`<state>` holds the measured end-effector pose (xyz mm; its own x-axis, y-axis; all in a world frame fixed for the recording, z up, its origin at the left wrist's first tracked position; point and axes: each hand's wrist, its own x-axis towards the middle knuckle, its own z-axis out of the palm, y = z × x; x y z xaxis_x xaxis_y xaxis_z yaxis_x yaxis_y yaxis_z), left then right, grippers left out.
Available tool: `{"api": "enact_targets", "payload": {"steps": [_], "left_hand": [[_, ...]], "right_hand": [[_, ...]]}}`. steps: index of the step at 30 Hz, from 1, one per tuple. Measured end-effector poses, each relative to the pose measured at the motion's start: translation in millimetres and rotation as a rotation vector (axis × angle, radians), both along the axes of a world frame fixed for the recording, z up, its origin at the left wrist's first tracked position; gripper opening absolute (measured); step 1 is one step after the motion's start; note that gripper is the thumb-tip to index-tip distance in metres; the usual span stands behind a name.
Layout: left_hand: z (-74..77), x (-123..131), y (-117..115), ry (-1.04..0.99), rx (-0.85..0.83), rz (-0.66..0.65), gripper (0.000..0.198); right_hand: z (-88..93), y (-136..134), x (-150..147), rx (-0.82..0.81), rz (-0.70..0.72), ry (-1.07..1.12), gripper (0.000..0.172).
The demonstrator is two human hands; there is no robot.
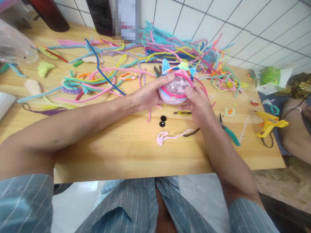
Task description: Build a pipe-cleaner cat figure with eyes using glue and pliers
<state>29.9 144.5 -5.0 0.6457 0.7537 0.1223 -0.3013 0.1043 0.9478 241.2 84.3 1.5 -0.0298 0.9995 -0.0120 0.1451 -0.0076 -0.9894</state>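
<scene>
Above the table I hold a round pipe-cleaner craft piece [177, 86] with a pink rim, a pale fuzzy body, a clear shiny middle and blue pointed ears on top. My left hand [155, 92] wraps its left side, thumb over the pink rim. On the other side my right hand [197, 102] grips the edge, its thumb on the front. Below it lie two black button-like discs [162, 121] and a light pink twisted pipe cleaner [165, 137]. A yellow utility knife [183, 113] rests just under the right hand, partly hidden by it.
Tangled pipe cleaners [175, 43] spread along the tiled wall. Right of my forearm lie green-handled pliers [229, 131] and a yellow glue gun [269, 123] with its cord. A plastic bag [17, 42] sits at left. Another person's arm [297, 129] is at the right edge.
</scene>
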Motion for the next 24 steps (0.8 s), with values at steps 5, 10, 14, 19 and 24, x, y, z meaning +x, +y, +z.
{"api": "enact_targets", "payload": {"steps": [5, 10, 14, 19, 24], "left_hand": [[1.9, -0.7, -2.2, 0.019, -0.039, 0.019, 0.063], [3.2, -2.9, -5.9, -0.017, -0.091, -0.052, 0.068], [0.2, -8.4, -4.0, -0.034, -0.111, -0.135, 0.08], [-7.1, -13.4, 3.1, -0.035, -0.105, -0.207, 0.086], [-13.9, -16.5, 6.4, -0.026, -0.117, -0.187, 0.09]], "right_hand": [[1.5, -2.1, -3.8, 0.067, -0.018, -0.051, 0.053], [9.3, -16.8, -18.4, 0.295, -0.149, -0.187, 0.062], [14.5, -31.3, -29.3, 0.449, -0.215, -0.271, 0.075], [16.9, -39.5, -35.0, 0.522, -0.227, -0.313, 0.083], [20.4, -42.1, -34.9, 0.533, -0.215, -0.31, 0.079]]}}
